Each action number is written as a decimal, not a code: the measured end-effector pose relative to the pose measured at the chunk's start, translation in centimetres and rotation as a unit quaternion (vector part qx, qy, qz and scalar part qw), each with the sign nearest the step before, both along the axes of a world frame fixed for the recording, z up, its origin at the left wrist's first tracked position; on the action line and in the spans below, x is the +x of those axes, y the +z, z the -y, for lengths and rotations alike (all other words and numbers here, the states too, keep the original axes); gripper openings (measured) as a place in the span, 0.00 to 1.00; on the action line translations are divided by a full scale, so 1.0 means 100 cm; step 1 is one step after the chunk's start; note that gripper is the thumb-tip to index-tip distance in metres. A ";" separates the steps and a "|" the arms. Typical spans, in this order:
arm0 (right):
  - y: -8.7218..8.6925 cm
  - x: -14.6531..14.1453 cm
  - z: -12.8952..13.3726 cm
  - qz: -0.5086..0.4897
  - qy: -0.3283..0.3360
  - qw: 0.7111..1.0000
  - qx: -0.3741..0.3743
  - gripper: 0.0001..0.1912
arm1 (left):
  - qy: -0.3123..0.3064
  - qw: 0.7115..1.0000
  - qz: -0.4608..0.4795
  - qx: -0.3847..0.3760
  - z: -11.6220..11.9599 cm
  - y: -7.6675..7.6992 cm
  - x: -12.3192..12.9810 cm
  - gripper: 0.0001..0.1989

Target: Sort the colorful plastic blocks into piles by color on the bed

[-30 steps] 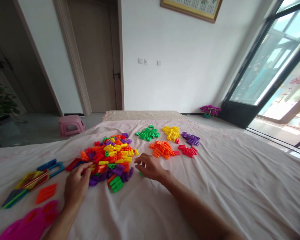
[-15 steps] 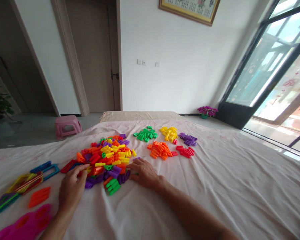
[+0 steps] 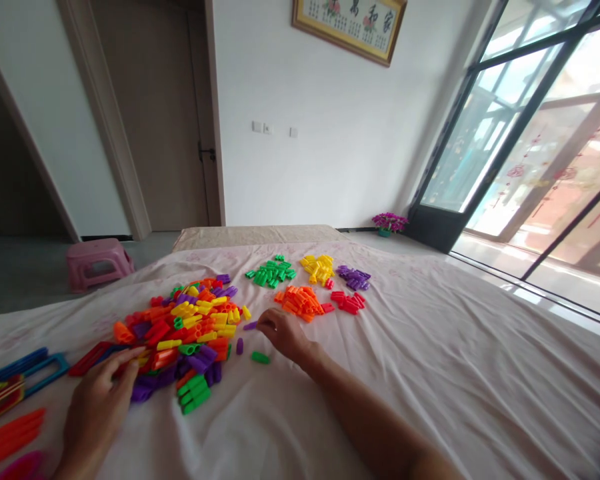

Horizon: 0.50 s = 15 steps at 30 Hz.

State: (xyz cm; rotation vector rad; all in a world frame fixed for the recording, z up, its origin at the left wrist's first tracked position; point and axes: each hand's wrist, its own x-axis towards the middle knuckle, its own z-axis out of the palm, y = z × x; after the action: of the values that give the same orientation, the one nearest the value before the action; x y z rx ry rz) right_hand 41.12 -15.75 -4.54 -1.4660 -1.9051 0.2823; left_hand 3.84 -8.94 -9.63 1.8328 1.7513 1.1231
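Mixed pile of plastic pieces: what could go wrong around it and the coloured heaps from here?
1. The right hand could brush the loose green piece on the cloth near it and roll it away.
2. A red piece lies against or very near the orange heap and could get mixed in.
3. The left hand is at the edge of the mixed pile, so a push might make pieces slide.

I see red, orange, yellow, green and purple among the mixed plastic building blocks [image 3: 193, 321]; the pale tablecloth [image 3: 430, 347] has faint pink markings.
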 end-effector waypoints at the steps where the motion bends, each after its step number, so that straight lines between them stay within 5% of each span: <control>1: 0.001 0.003 0.000 -0.009 -0.010 1.000 -0.006 0.05 | 0.001 1.000 0.000 -0.001 0.000 0.000 0.000 0.24; 8: 0.001 -0.015 0.009 0.076 0.047 0.995 -0.051 0.11 | 0.006 1.000 -0.002 0.024 0.002 0.006 0.004 0.23; 12: 0.004 -0.032 0.009 0.118 0.002 0.991 -0.059 0.18 | -0.003 1.000 -0.001 0.031 0.004 0.007 0.005 0.25; 15: 0.007 -0.039 0.007 0.140 -0.013 0.987 -0.072 0.13 | -0.007 0.999 -0.001 0.031 0.003 0.005 0.003 0.25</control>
State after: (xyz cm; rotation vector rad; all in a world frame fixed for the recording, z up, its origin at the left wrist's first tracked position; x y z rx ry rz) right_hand 37.22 -16.41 -3.85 -1.6985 -2.1216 0.2136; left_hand 4.16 -9.28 -9.14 1.8790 1.7198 1.1838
